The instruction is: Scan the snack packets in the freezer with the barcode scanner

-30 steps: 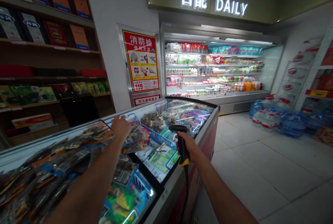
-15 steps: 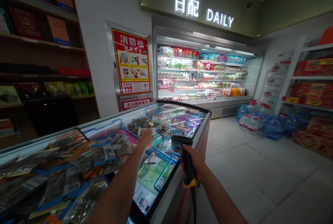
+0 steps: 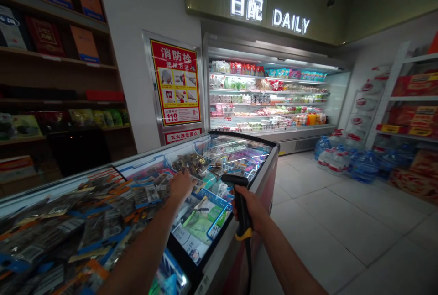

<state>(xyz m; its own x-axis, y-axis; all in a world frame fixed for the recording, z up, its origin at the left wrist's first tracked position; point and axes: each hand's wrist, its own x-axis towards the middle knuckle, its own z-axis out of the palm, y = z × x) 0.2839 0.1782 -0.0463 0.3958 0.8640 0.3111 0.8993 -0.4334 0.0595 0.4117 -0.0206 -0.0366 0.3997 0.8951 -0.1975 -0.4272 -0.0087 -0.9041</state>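
Observation:
My right hand (image 3: 251, 206) is wrapped round the handle of a black and yellow barcode scanner (image 3: 243, 213), upright with its head at the top and a cable hanging down. My left hand (image 3: 181, 185) reaches over the chest freezer (image 3: 270, 162), its fingers closed at the edge of a flat plastic packet (image 3: 197, 184), which is mostly hidden by the hand. Many similar packets (image 3: 99, 229) with blue and orange edges lie heaped on the freezer's near left part. Below the left hand, a blue basket (image 3: 219, 203) holds green and white bags (image 3: 201, 222).
A lit open refrigerator (image 3: 267, 112) stands along the back wall. Bottled water packs (image 3: 364, 167) rest on the tiled floor (image 3: 325, 222) at right, beside a white shelf (image 3: 407, 98). Dark shelves (image 3: 61, 53) with boxes rise at left, near a red notice (image 3: 176, 82).
My left hand has moved left and slightly nearer over the freezer. The scanner in my right hand has shifted a little left. The view has turned slightly.

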